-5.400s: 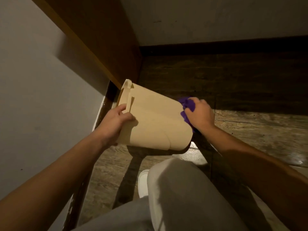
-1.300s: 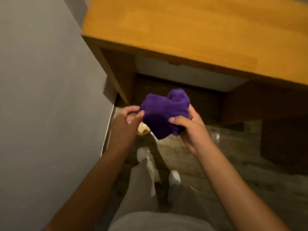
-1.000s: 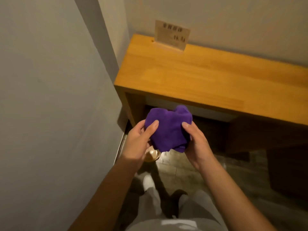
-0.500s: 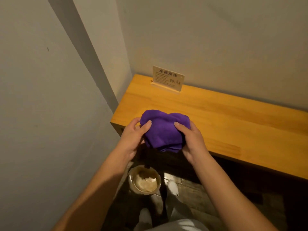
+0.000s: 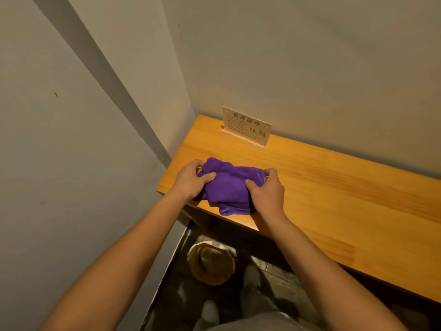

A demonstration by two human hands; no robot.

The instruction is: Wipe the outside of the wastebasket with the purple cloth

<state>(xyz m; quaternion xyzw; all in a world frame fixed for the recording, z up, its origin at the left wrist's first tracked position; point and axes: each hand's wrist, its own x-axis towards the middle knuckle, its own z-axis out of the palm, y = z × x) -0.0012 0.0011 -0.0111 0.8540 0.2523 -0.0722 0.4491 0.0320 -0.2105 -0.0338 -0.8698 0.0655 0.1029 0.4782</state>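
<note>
The purple cloth (image 5: 228, 187) lies bunched on the left end of the wooden desk top (image 5: 334, 187). My left hand (image 5: 191, 180) grips its left side and my right hand (image 5: 267, 192) grips its right side, both resting on the desk. The beige wastebasket (image 5: 211, 262) stands upright on the dark floor under the desk's front edge, below my hands, seen from above with something pale inside.
A small wooden sign (image 5: 247, 126) stands at the back of the desk against the wall. A grey wall (image 5: 59, 163) closes the left side. My legs and white shoes (image 5: 210, 311) are on the floor beside the wastebasket.
I have stood up from the floor, leaving the wastebasket down there. Both hands have brought the cloth up and lowered it onto the desk top, spreading it a little wider.
</note>
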